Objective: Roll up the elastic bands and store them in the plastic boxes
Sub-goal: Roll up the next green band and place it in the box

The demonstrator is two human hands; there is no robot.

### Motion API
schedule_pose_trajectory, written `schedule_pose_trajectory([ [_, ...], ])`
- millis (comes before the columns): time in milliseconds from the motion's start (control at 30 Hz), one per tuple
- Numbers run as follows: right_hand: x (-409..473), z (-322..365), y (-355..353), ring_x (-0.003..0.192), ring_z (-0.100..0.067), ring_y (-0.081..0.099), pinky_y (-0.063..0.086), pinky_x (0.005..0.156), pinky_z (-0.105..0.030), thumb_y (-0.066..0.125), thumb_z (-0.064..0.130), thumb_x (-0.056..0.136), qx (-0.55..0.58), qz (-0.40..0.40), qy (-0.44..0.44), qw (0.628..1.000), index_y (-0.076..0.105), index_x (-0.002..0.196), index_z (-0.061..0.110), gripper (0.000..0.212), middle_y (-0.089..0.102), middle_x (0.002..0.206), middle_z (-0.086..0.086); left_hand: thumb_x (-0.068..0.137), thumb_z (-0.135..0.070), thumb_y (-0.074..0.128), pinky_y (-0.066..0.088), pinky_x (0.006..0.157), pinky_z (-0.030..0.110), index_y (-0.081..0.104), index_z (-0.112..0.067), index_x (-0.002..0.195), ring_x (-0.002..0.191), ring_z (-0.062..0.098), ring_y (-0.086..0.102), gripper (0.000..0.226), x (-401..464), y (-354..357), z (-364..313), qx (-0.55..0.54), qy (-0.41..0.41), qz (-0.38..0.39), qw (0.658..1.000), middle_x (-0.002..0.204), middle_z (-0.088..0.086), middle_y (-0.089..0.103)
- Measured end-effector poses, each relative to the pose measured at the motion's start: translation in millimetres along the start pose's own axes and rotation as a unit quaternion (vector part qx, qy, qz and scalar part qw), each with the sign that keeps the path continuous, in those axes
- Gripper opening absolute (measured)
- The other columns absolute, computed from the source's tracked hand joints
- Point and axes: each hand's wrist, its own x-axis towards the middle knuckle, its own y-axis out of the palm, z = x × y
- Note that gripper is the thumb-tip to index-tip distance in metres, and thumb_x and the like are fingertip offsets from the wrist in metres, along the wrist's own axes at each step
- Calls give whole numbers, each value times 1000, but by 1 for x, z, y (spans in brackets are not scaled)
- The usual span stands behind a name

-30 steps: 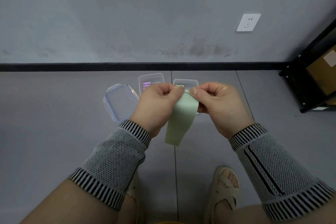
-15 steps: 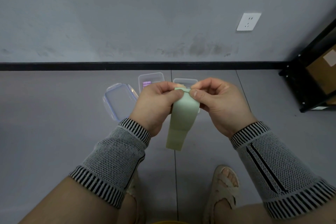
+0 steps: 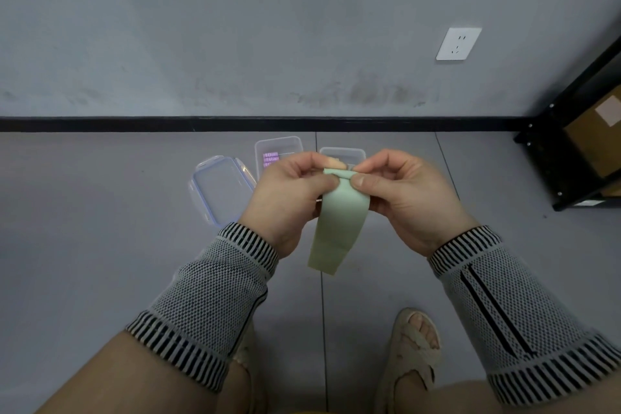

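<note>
Head view: left hand point(image 3: 285, 198) and right hand point(image 3: 403, 193) pinch green band point(image 3: 339, 228).

A white wall socket point(image 3: 458, 43) sits on the far grey wall, right of it a black shelf rack point(image 3: 571, 158) holding a cardboard box point(image 3: 594, 136).

Grey wall point(image 3: 235, 27), white socket point(image 3: 458, 44), grey floor point(image 3: 84, 212), black shelf point(image 3: 578, 144)

the green band point(image 3: 339, 222) is looking like smooth, matt rubber. the boxes point(image 3: 342, 154) and lid point(image 3: 220, 188) are showing clear, glossy plastic. the sleeves point(image 3: 208, 296) are looking like knitted mesh cloth. the floor point(image 3: 84, 212) is appearing smooth and matt.
</note>
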Motion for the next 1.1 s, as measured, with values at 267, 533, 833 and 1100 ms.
schedule_pose_trajectory([
  [267,1,-6,4,71,-28,55,52,76,-56,68,-5,78,-109,-72,-47,990,63,70,11,18,57,76,-27,84,3,59,51,66,29,64,-3,88,70,18,60,8,1,6,4,-5,-25,-27,999,79,11,64],
  [533,1,-8,5,69,-24,56,53,71,-45,70,0,77,-138,-73,-73,985,64,65,20,24,60,75,-21,85,1,61,49,72,32,64,-6,82,71,20,59,9,3,5,5,3,-18,-47,999,77,11,63],
  [833,0,-4,3,74,-19,63,53,72,-29,67,-3,80,-60,-23,-32,997,65,81,10,14,65,80,-11,84,8,60,49,71,29,62,-7,80,73,21,59,15,3,2,2,20,4,-40,999,77,13,61],
  [1100,-1,-3,-1,71,-23,68,58,72,-38,65,6,86,-136,-28,-53,989,70,79,12,10,72,80,-16,82,10,60,52,71,28,63,-9,79,74,22,60,20,2,4,3,46,20,-36,998,77,11,62],
])
